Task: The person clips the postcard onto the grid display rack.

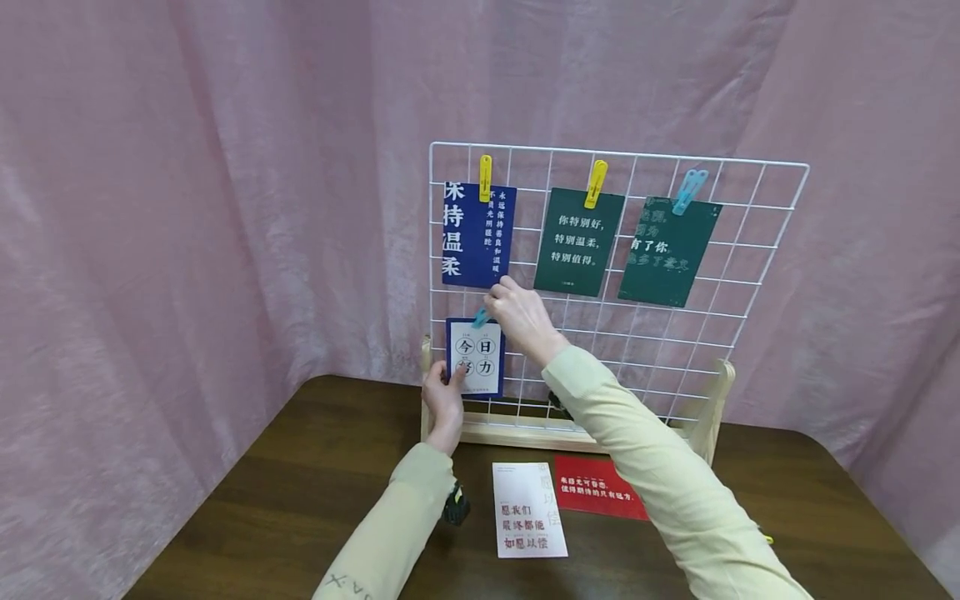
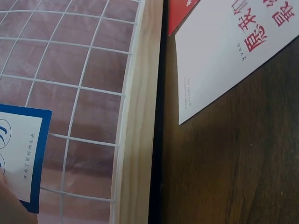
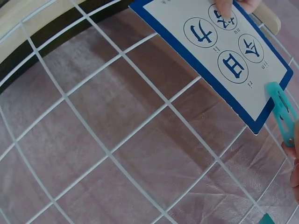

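My left hand [image 1: 444, 402] holds a white card with a blue border [image 1: 483, 357] by its lower left side, thumb across its front, against the lower left of the white wire grid [image 1: 637, 325]. At the card's top edge, my right hand [image 1: 522, 317] pinches a light blue clothespin [image 1: 481, 317]. The right wrist view shows the clothespin [image 3: 281, 112] over the card's edge, fingertips at its other end. Just above hangs a dark blue card [image 1: 476, 237] under a yellow clothespin [image 1: 486, 177].
Two green cards, one card [image 1: 579, 242] under a yellow clothespin [image 1: 596, 184] and another card [image 1: 667, 254] under a blue clothespin [image 1: 690, 191], hang farther right. A wooden base [image 1: 525, 432] supports the grid. A white card [image 1: 525, 512] and a red card [image 1: 600, 487] lie on the brown table [image 1: 262, 500].
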A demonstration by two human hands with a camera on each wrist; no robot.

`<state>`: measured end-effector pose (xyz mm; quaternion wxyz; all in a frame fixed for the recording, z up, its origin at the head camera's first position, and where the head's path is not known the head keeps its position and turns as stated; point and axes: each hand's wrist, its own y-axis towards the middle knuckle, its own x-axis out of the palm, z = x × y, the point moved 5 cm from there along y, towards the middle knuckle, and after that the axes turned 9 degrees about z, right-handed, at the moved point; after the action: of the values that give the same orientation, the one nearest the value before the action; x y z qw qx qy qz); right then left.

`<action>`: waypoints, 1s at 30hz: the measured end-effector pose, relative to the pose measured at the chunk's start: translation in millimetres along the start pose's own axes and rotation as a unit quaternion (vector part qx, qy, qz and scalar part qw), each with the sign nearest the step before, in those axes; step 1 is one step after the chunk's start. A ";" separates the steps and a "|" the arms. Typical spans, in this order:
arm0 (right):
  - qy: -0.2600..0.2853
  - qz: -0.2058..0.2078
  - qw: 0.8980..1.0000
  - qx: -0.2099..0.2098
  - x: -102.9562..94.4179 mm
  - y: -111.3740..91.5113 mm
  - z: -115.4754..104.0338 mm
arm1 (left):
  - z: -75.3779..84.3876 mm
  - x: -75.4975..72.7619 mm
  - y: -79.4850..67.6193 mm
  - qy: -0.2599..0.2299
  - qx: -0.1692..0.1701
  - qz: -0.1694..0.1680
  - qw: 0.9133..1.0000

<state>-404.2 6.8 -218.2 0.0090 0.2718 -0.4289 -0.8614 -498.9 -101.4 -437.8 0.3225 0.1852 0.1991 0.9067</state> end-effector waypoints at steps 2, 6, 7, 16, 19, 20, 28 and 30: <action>0.002 0.006 1.000 -0.003 -0.5 0.8 -0.8 | -0.5 -0.4 0.7 -0.008 -0.006 0.002 1.000; -0.008 0.022 1.000 0.004 -1.4 -2.3 -3.5 | 16.3 -6.1 -5.1 0.020 -0.010 -0.006 1.000; -0.013 0.030 0.999 0.003 -2.5 -3.9 -4.4 | 27.7 -10.2 -7.9 0.031 -0.016 -0.010 0.999; 0.090 0.125 0.982 0.112 2.0 -21.8 17.8 | 103.2 -35.1 -24.7 0.057 0.040 -0.031 0.997; 0.139 0.152 0.963 0.173 44.5 -36.1 48.3 | 102.2 -35.1 -20.5 0.049 0.048 -0.048 0.996; 0.135 0.162 0.960 0.185 67.3 -43.6 60.3 | 98.5 -34.5 -17.9 0.040 0.048 -0.053 0.997; 0.199 0.195 0.935 0.220 72.5 -78.8 92.3 | 17.9 -16.2 15.1 0.002 0.134 -0.027 0.991; 0.218 0.191 0.930 0.224 75.8 -93.2 102.4 | 7.7 -13.3 25.4 -0.023 0.135 -0.036 0.990</action>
<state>-497.2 122.1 -272.8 0.2052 0.3612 -0.6421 -0.6444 -498.7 -126.4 -421.8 0.3317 0.2405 0.3185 0.8548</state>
